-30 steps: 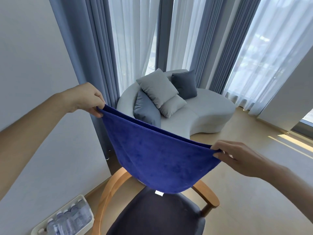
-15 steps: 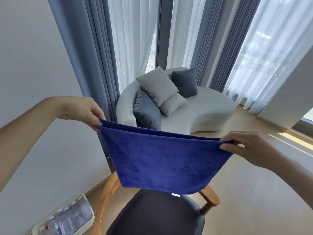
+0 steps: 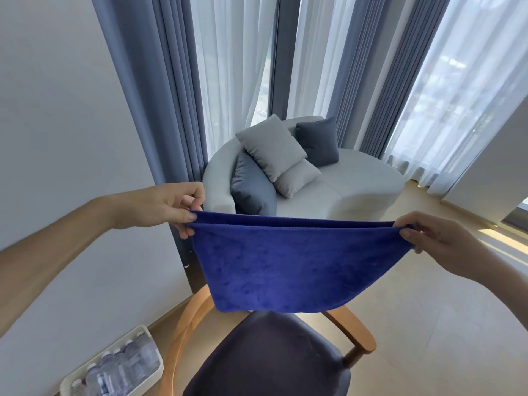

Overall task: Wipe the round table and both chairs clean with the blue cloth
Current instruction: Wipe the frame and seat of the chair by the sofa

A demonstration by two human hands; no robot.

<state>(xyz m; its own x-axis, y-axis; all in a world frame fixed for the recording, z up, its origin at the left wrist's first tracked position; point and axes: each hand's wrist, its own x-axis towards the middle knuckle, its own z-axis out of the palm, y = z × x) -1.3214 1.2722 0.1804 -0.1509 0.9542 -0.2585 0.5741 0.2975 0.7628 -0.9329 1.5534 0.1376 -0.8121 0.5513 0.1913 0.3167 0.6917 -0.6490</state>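
The blue cloth hangs stretched in the air, folded double along its top edge. My left hand pinches its left corner and my right hand pinches its right corner. Directly below stands a chair with a dark padded seat and a curved wooden frame; the cloth's lower edge hides part of the backrest. The round table is out of view.
A pale curved sofa with several grey cushions stands behind, in front of blue curtains and sheer drapes. A white tray of water bottles sits on the floor at lower left against the wall. Tan floor lies to the right.
Both hands have levelled out: my left hand dropped and my right hand rose and moved right. The cloth is now pulled taut and flatter above the chair.
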